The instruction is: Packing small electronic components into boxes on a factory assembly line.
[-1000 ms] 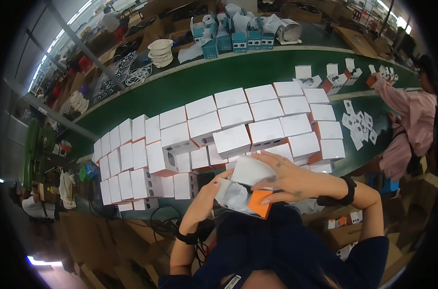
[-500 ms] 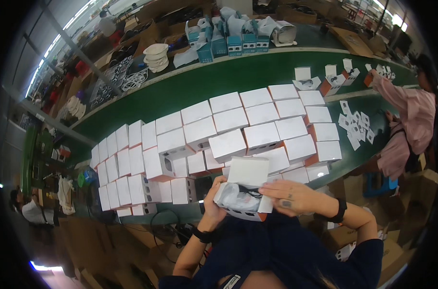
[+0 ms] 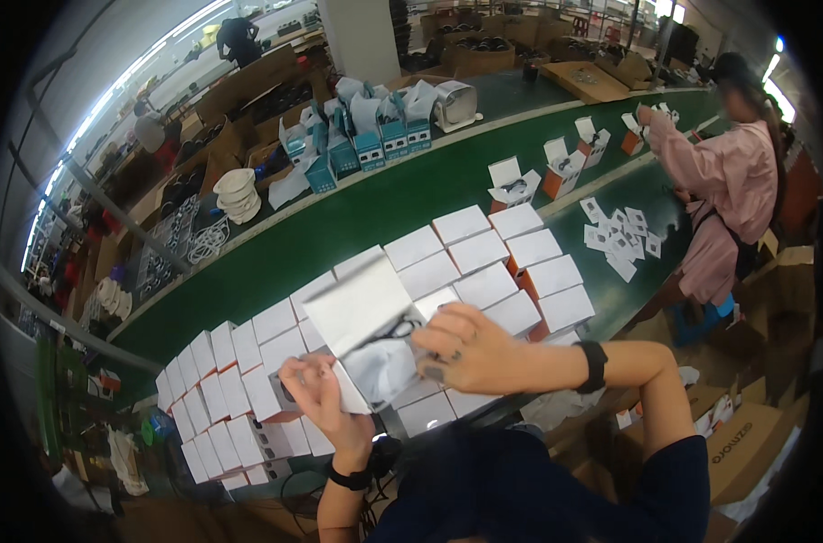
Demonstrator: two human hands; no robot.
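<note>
A small white box [image 3: 352,387] with its lid [image 3: 361,308] raised is held above the rows of closed boxes. Inside lies a pale item in clear plastic wrap [image 3: 380,369], with a black cable [image 3: 395,330] near the lid. My left hand [image 3: 325,398] grips the left side of this box, thumb and fingers against its wall. At the right side my right hand [image 3: 470,351] is closed, its curled fingers at the edge beside the cable; the fingertips are partly hidden. A side flap [image 3: 437,303] sticks up just beyond that hand.
Rows of closed white boxes [image 3: 452,224] with orange sides cover the near table. Loose printed cards [image 3: 621,237] lie right. Several open boxes [image 3: 563,167] stand on the green belt [image 3: 294,249], teal boxes [image 3: 369,149] behind it. A person in pink [image 3: 723,158] works far right.
The open box and both hands have moved away from my body, over the stacked boxes. My right hand has gone from lying flat across the box edge to curled fingers. The view has turned right.
</note>
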